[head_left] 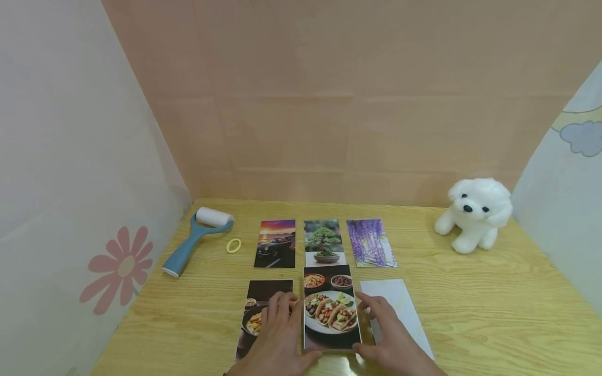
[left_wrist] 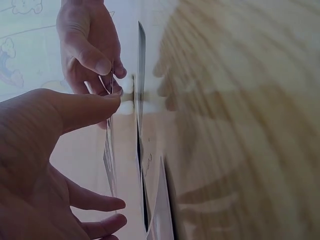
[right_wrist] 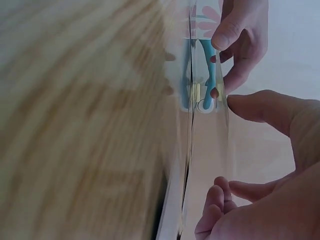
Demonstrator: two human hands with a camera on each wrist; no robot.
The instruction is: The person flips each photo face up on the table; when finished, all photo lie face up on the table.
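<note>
A photo card of tacos on a plate point(head_left: 331, 308) is held a little above the table between my two hands; the wrist views show it nearly edge-on. My left hand point(head_left: 277, 339) holds its left side, with the thumb point(left_wrist: 95, 107) at the near end and the fingers spread along the edge. The right hand point(head_left: 390, 334) grips the opposite side between thumb and fingers. Under the left hand lies a card with a pan of food point(head_left: 268, 290), partly covered. Beside the right hand is a card with a blank white face point(head_left: 406, 313).
Behind, a car-at-sunset card point(head_left: 275, 243), a bonsai card point(head_left: 323, 240) and a purple-flower card point(head_left: 371, 243) lie in a row. A blue-handled lint roller point(head_left: 193, 240) and a yellow ring point(head_left: 233, 246) are at left. At right sits a white plush dog point(head_left: 475, 214).
</note>
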